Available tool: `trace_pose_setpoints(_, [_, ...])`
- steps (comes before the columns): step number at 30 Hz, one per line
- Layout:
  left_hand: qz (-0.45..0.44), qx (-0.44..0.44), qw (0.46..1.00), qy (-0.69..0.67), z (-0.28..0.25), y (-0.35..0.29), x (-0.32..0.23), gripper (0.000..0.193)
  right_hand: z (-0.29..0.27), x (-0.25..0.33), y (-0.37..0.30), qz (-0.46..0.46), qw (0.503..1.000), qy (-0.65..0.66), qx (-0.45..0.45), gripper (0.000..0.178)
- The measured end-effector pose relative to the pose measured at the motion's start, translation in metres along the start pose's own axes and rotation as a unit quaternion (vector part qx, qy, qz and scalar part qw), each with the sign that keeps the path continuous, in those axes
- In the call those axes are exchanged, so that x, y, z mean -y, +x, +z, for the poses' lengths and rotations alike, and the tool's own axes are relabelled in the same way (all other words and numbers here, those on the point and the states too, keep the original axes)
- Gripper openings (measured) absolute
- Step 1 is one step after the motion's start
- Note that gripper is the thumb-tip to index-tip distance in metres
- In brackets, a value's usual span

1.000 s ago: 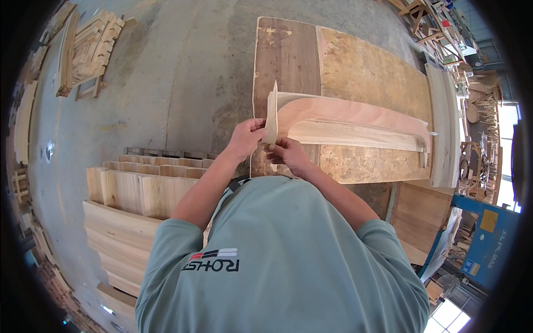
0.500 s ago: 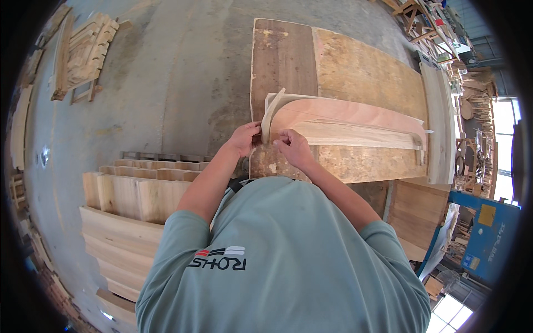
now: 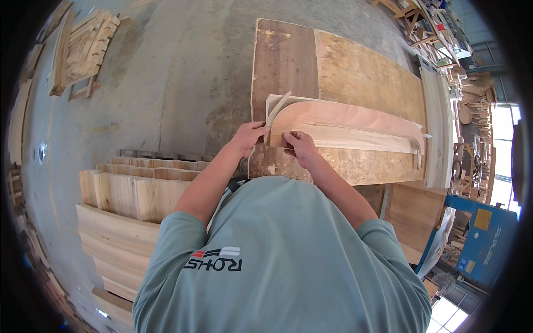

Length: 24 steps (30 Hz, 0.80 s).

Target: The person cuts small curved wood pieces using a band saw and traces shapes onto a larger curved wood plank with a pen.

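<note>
A pinkish curved plywood template (image 3: 344, 114) lies across a pale wooden board (image 3: 366, 139) on the worn worktable. At the template's left end, a thin curved wood strip (image 3: 277, 111) leans outward, apart from it at the top. My left hand (image 3: 249, 137) is closed, its fingertips gripping the lower part of this strip beside the template's end. My right hand (image 3: 300, 148) pinches the template's near left end between thumb and fingers. Part of what lies under the right fingers is hidden.
The worktable (image 3: 372, 66) stretches away ahead and to the right. Stacked boards (image 3: 133, 191) stand close by on my left. A blue machine (image 3: 486, 233) is at the right. Farther off at the left are wooden frames (image 3: 91, 44) on a stand.
My right hand has moved slightly right and its fingers now sit on the template's end. My left hand and the curved strip have shifted slightly right.
</note>
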<state>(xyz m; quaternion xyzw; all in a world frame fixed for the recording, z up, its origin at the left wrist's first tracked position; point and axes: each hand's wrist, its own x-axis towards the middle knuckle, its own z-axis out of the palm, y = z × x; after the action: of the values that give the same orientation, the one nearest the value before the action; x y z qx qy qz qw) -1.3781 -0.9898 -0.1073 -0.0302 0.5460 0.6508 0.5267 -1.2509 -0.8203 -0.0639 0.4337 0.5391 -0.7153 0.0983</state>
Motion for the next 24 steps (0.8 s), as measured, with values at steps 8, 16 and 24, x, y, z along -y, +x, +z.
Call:
trace_pose_setpoints(8, [-0.026,-0.012,0.998,0.048,-0.003,-0.001,-0.006,0.036,-0.005,-0.006,0.002,-0.011,1.000,0.002,0.025,0.018])
trace_pose_setpoints(16, [-0.052,0.007,0.997,0.049,-0.009,0.007,-0.006,0.033,-0.008,-0.006,0.003,-0.014,0.999,0.000,0.039,0.017])
trace_pose_setpoints(24, [-0.062,0.009,0.995,0.075,-0.009,0.010,-0.002,0.034,-0.003,0.003,-0.002,-0.024,0.999,0.002,0.044,0.018])
